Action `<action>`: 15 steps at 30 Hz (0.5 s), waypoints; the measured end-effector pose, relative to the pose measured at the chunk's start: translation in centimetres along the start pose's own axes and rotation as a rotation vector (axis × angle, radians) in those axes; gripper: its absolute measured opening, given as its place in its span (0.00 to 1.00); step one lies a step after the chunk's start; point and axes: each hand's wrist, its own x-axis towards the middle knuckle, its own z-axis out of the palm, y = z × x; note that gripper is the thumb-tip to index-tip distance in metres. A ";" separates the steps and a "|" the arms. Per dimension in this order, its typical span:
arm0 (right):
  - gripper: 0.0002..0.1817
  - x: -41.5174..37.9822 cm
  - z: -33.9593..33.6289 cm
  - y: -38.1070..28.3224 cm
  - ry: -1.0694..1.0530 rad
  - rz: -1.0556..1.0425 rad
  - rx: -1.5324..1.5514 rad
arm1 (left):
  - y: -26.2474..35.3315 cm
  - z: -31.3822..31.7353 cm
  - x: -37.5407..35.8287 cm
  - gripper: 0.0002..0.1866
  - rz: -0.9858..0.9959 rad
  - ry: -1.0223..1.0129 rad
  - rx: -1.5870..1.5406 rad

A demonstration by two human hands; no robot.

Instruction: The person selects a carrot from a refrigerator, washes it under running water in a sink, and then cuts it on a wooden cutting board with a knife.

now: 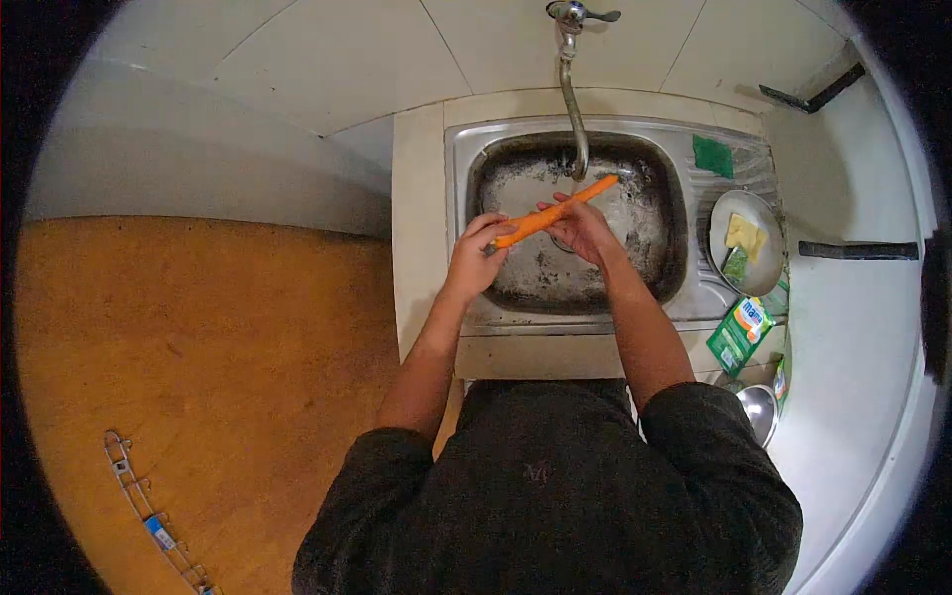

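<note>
A long orange carrot [533,224] is held over the sink [678,213], slanting up to the right with its thin end beneath the tap [578,149]. My left hand [478,260] grips its thick end on the left side. Around the middle of the carrot, my right hand [587,232] is closed, with fingertips showing on the far side. Dark stains mark the basin below. Whether water is running from the spout I cannot make out.
On the drainboard to the right are a green scouring pad [713,157] and a bowl [722,210] holding a yellow sponge [744,235]. A green packet [741,336] and a metal bowl [759,412] sit nearer me. A hook rack [149,511] shows at lower left.
</note>
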 end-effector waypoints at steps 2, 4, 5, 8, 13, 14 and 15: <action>0.23 -0.2 0.5 -0.4 0.021 0.013 -0.041 | -0.4 0.0 -0.1 0.20 0.020 -0.010 0.012; 0.20 -0.3 0.6 -0.4 -0.001 0.007 -0.011 | -0.1 0.1 -0.1 0.20 0.019 0.003 0.014; 0.20 -0.4 0.7 -0.5 -0.003 0.008 -0.012 | 0.0 0.1 -0.1 0.21 0.017 0.012 0.015; 0.18 -0.4 1.0 -0.9 -0.020 0.034 0.061 | 0.1 0.0 -0.1 0.21 -0.005 0.001 0.004; 0.17 -0.4 1.4 -0.7 0.012 0.017 -0.016 | 0.1 -0.3 -0.4 0.20 0.016 0.003 0.033; 0.17 -0.3 1.2 -0.7 0.013 0.018 -0.015 | 0.1 -0.3 -0.5 0.21 0.010 0.003 0.030; 0.17 -0.2 1.1 -0.8 -0.005 0.038 0.002 | 0.3 -0.3 -0.5 0.21 0.010 0.003 0.030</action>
